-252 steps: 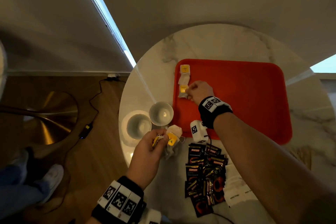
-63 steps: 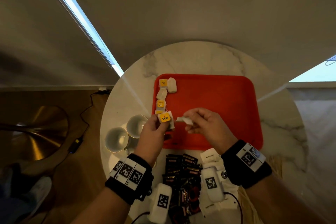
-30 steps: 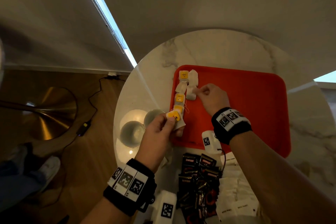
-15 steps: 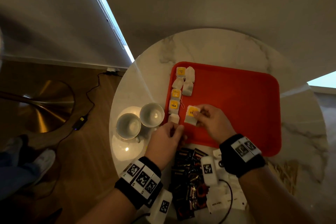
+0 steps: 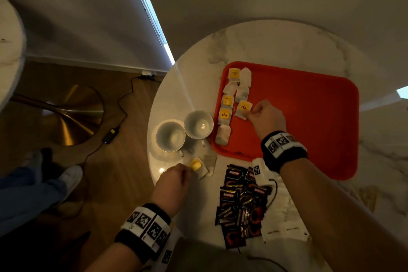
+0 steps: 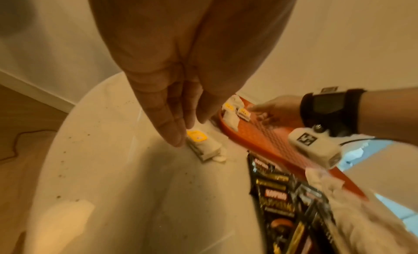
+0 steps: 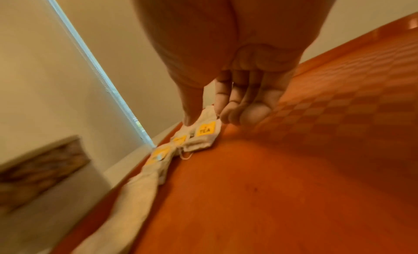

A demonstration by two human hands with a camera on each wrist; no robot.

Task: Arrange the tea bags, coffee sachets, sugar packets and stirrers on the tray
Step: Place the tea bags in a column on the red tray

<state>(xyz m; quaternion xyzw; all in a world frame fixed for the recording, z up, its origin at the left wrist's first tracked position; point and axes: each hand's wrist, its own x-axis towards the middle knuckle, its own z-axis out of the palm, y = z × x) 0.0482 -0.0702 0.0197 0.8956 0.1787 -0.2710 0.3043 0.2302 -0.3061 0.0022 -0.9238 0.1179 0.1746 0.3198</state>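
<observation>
The right grip [image 5: 263,117] sits on the tray [image 5: 309,117], touching a tea bag [image 5: 242,109] at its left; further left of that grip two columns of tea bags [image 5: 227,104] lie along the tray's left edge. The left grip [image 5: 174,178] rests on the bench [image 5: 276,42] in front of the tray — its fingertips [image 6: 174,138] at a loose tea bag [image 5: 198,168] just to their right. Behind that grip stand two cups [image 5: 186,131]; to its right lie coffee sachets [image 5: 240,205], with sugar packets [image 5: 284,225] beyond them.
</observation>
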